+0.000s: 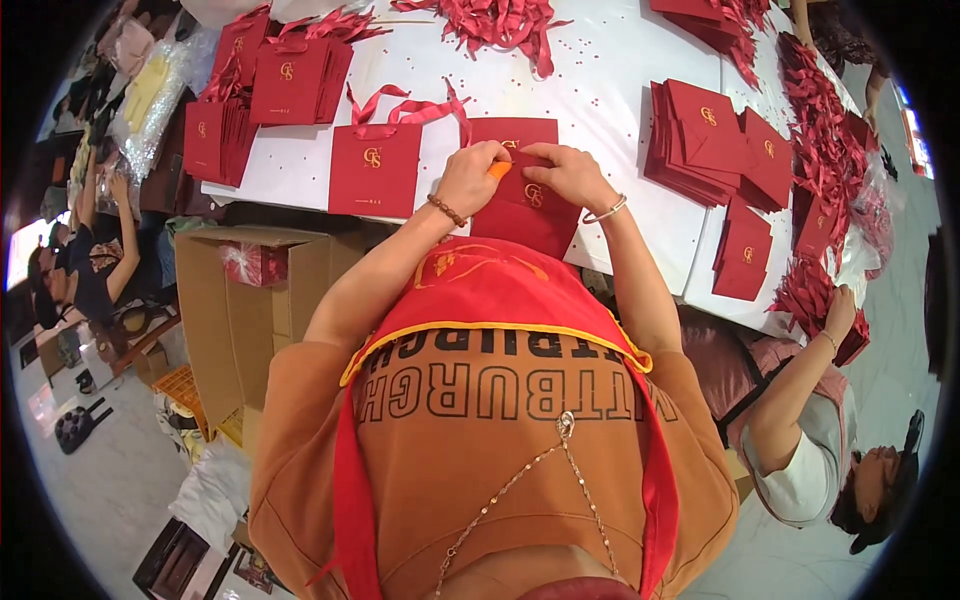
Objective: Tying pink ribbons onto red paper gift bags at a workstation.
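Two dark red paper gift bags with gold lettering lie overlapped in front of me: an upper bag (535, 131) and a lower bag (525, 215) at the table's near edge. My left hand (468, 182), with a beaded bracelet, is closed at their left side, a small orange object (499, 170) at its fingers; its exact kind is unclear. My right hand (578, 180), wearing a bangle, has its fingers bent and pinched on the bags' upper part. Just left lies another red gift bag (375, 175) with a loose red ribbon (410, 108) above it.
Bag stacks stand at the left (295, 85) and right (695, 145). Heaps of red ribbon (500, 25) lie at the back. An open cardboard box (215, 330) sits below the table's left edge. A co-worker's arm (805, 385) reaches in at the right.
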A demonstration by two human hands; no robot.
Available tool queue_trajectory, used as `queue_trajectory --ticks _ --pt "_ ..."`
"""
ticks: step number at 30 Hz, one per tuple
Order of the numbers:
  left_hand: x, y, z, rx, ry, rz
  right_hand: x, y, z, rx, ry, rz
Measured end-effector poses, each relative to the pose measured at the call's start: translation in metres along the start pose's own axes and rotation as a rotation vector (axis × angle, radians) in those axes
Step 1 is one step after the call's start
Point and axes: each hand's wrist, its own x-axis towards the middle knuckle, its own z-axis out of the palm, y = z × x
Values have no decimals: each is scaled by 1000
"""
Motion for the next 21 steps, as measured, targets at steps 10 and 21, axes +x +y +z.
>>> queue_trajectory --ticks 10,21 --pt "3 8 -4 -99 -48 -166 4 9 4 169 -27 -40" --pt "5 13 0 322 -37 175 6 6 6 163 -26 -123"
